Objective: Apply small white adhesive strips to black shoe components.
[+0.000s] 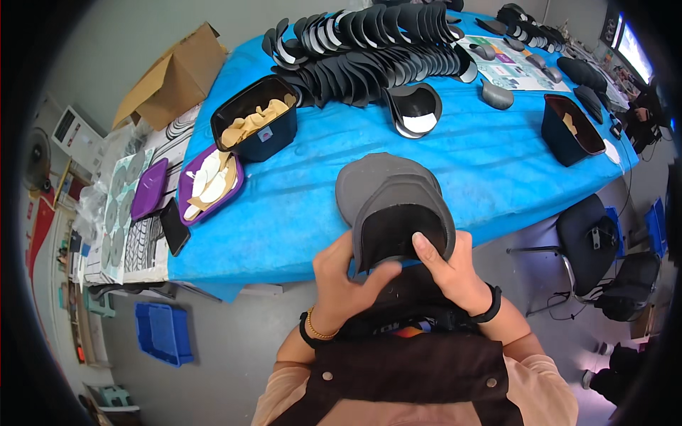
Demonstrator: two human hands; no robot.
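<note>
At tabletop's near edge: both hands grip one grey cap-brim piece.
Left hand pinches its lower edge, right hand thumbs the dark underside, tilted for viewing; black bin of tan pieces, stacked brims beyond on blue tabletop.

Left hand and right hand raised together, thumbs pressed inward, fingers apparently curled behind; wrists banded.

A black tub of tan pieces sits on the blue worktop, beside a purple tray. Dark curved pieces crowd the far edge, and a cardboard box stands left.
</note>
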